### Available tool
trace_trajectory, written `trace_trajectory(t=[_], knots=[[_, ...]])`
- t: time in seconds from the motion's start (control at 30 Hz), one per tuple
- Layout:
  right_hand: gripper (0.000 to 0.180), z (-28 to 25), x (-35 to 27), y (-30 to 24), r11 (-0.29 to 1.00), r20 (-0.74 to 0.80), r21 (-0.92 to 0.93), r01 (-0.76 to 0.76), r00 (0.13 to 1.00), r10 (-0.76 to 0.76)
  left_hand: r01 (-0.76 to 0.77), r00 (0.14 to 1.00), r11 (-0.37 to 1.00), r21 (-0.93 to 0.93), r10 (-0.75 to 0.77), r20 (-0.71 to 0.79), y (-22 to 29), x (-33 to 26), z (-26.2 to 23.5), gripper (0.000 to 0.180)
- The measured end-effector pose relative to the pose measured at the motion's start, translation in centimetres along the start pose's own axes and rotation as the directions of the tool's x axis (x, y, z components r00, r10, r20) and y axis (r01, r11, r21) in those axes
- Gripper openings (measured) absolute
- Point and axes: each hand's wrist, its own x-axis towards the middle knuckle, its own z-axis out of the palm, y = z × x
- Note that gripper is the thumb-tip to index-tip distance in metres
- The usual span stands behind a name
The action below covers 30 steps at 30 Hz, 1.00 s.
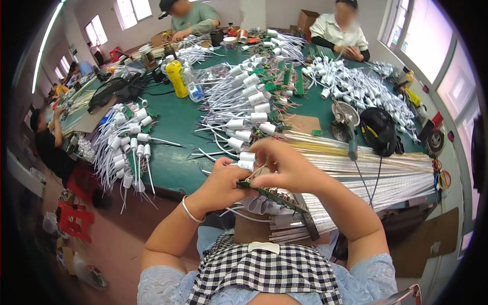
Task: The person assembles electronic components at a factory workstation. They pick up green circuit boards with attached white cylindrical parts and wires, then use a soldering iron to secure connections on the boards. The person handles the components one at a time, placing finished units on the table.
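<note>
Just past the table's near edge, my left hand [222, 186] is closed on the left end of a long dark-green circuit board strip [284, 199], which slants down to the right over my lap. My right hand [288, 165] curls in from the right, its fingers bent around thin reddish wires [259, 170] above that end of the strip. A white plastic cylinder [246, 160] sits right at my fingertips, partly covered by them. Small components line the strip. Below it lie more white cables and cylinders [269, 206]. The exact fingertip contact is partly hidden.
White cylinders with cables and green boards pile up mid-table [254, 96] and at left [127, 142]. Long pale strips [366, 165] extend right, near a round metal tool [345, 119] and black cap [378, 131]. A yellow bottle [176, 77] stands farther back. Two people sit opposite.
</note>
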Motion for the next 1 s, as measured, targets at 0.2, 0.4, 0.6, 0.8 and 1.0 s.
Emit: trace_trajectory(t=[0.2, 0.4, 0.6, 0.8, 1.0], knots=[[0.008, -2.5, -2.2, -1.3, 0.941, -0.029, 0.304, 0.151, 0.988, -0.149, -0.065, 0.997, 0.997, 0.031, 0.067, -0.037, -0.6, -2.0, -0.5, 0.024], [0.052, -0.6, -4.6, 3.7, 0.907, 0.293, 0.42, -0.04, 0.952, -0.094, -0.374, 0.926, 0.927, -0.038, 0.376, 0.046, -0.7, -2.6, -2.7, 0.017], [0.05, 3.9, -6.5, 4.6, 0.945, 0.396, 0.324, -0.036, 0.913, -0.101, -0.266, 0.953, 0.936, -0.231, 0.292, 0.087, -2.3, -2.9, -3.4, 0.018], [0.041, 4.6, -8.5, 5.9, 0.913, 0.45, 0.297, -0.28, 0.884, 0.124, -0.127, 0.958, 0.921, -0.368, 0.211, 0.196, -3.8, -1.3, -2.0, 0.024], [0.034, 3.9, -9.0, 5.7, 0.913, 0.467, 0.213, -0.348, 0.857, 0.217, -0.054, 0.948, 0.948, -0.314, 0.148, 0.282, -3.6, 0.0, -2.1, 0.025]])
